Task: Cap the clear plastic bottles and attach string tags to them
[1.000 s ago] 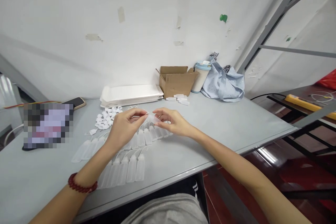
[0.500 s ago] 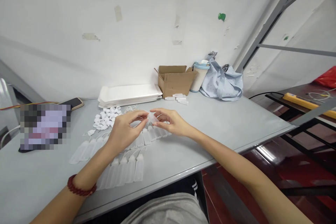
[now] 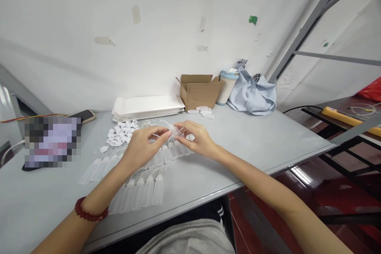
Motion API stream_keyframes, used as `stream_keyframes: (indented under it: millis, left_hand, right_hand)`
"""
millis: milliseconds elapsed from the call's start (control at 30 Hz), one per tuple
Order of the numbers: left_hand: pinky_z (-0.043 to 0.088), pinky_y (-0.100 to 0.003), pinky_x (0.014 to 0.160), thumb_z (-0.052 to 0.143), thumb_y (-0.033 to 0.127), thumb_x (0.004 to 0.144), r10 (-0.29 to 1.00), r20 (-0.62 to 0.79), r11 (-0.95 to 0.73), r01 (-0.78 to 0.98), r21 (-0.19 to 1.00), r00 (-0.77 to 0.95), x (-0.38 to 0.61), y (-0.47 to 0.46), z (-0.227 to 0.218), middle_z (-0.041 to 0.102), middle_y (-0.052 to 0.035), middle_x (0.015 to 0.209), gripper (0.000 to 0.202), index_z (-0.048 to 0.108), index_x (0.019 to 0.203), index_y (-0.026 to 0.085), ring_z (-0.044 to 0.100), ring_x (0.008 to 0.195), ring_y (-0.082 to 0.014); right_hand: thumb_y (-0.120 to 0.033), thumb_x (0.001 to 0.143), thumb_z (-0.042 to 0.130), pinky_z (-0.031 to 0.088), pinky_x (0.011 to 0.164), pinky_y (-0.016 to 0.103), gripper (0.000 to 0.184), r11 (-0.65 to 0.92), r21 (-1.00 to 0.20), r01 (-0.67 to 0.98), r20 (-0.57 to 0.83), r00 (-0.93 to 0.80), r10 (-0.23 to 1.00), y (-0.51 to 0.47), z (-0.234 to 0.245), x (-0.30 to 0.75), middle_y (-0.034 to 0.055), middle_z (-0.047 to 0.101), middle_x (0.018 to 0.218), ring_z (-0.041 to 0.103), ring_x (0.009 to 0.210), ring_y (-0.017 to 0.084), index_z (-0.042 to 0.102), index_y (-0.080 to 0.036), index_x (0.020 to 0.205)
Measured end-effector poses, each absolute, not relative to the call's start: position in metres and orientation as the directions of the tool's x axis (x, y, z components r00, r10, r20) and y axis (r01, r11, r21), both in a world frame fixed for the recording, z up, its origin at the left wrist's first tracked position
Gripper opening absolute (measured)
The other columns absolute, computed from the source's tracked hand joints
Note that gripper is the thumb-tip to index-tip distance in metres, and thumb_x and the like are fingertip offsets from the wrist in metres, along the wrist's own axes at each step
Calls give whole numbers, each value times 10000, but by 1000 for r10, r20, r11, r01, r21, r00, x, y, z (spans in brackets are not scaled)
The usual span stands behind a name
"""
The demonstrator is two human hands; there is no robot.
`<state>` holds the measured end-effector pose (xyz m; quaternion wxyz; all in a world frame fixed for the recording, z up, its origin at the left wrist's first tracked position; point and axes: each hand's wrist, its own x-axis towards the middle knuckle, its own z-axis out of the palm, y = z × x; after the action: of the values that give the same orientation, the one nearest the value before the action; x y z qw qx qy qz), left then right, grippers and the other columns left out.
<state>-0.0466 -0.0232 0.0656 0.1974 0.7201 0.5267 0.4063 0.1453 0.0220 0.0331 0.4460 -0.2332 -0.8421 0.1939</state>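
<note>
Above the table's middle, my left hand [image 3: 148, 143] pinches the upper end of a small translucent white plastic piece [image 3: 175, 131] between thumb and fingers. My right hand [image 3: 197, 139] closes on the same piece from the other side. A thin white cord sticks up from its top. Below my hands, similar translucent plastic pieces with white cords lie in rows: one near row [image 3: 145, 190], one at left [image 3: 99, 169], and one partly under my hands [image 3: 166, 154]. A pile of small white plastic parts [image 3: 120, 133] lies beyond my left hand.
Flat white packages [image 3: 147, 106] are stacked against the wall beside an open cardboard box [image 3: 201, 94]. Several loose translucent pieces [image 3: 204, 112] lie before the box. A lidded cup [image 3: 227, 88] and blue cloth bag [image 3: 253, 95] stand to the right. A phone [image 3: 87, 116] lies at left.
The plastic piece has turned a little in my fingers, and a white cord now shows rising from its top. Both hands stay in nearly the same place.
</note>
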Motion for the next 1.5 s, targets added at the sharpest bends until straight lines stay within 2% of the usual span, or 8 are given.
stream_keyframes:
  millis: [167, 467, 633, 767, 1000, 1133, 1367, 1500]
  left_hand:
    - [508, -251, 680, 549, 453, 863, 940, 300, -340, 559, 756, 165, -47, -24, 71, 701, 5, 744, 313, 683, 737, 200, 636, 710, -154]
    - [486, -280, 716, 478, 463, 909, 915, 258, -396, 556, 731, 311, -54, -20, 68, 699, -16, 941, 312, 682, 905, 228, 629, 864, -185]
    - [509, -353, 761, 564, 426, 862, 846, 515, -438, 731, 524, 138, -51, -23, 61, 687, -62, 989, 272, 652, 994, 204, 595, 946, -238]
    - [468, -446, 925, 582, 351, 880, 678, 636, -644, 715, 271, 369, -48, -24, 58, 650, -92, 1134, 301, 600, 1130, 184, 521, 1102, -269]
    - [481, -447, 906, 597, 255, 874, 564, 626, -718, 694, 50, 538, -46, -22, 56, 634, -128, 1145, 327, 559, 1172, 126, 481, 1109, -289]
    - [484, -457, 890, 592, 249, 861, 613, 531, -715, 696, 59, 585, -52, -32, 63, 639, -120, 1135, 327, 560, 1166, 138, 491, 1108, -300]
    - [503, -379, 937, 643, 279, 824, 691, 290, -721, 609, 330, 662, -65, -79, 50, 624, -59, 1204, 425, 515, 1228, 235, 440, 1213, -264]
    - [516, -393, 937, 656, 261, 795, 722, 238, -685, 624, 375, 649, -70, -93, 39, 632, -61, 1191, 438, 537, 1216, 252, 466, 1204, -277]
  right_hand:
    - [-288, 893, 600, 564, 700, 277, 260, 874, -416, 252, 701, -522, 485, 18, 28, 141, 77, 646, 954, 624, 747, 130, 578, -169, 1124]
    - [-281, 889, 583, 558, 707, 270, 330, 690, -709, 144, 535, -527, 660, 11, 32, 140, 46, 688, 917, 662, 713, 118, 575, -174, 1201]
    - [-350, 823, 661, 556, 650, 273, 366, 492, -863, 114, 396, -453, 799, 14, 30, 138, 53, 679, 868, 691, 717, 150, 612, -151, 1126]
    - [-358, 782, 698, 561, 634, 280, 362, 369, -929, 40, 321, -413, 852, 15, 31, 136, 38, 675, 830, 665, 654, 132, 627, -148, 1068]
    - [-383, 713, 757, 567, 615, 266, 372, 258, -965, -55, 258, -411, 875, 16, 34, 133, 26, 677, 815, 667, 702, 138, 645, -152, 982]
    - [-468, 795, 663, 539, 570, 243, 330, 269, -962, -46, 263, -420, 868, 23, 39, 139, 31, 679, 730, 672, 631, 129, 640, -141, 835]
    - [-516, 819, 607, 471, 467, 205, 370, 311, -950, -8, 301, -277, 912, 38, 45, 152, 5, 655, 637, 645, 488, 113, 609, -148, 778]
    - [-501, 818, 611, 469, 460, 202, 354, 328, -945, 16, 310, -281, 908, 38, 43, 152, 3, 651, 626, 634, 476, 108, 608, -152, 761]
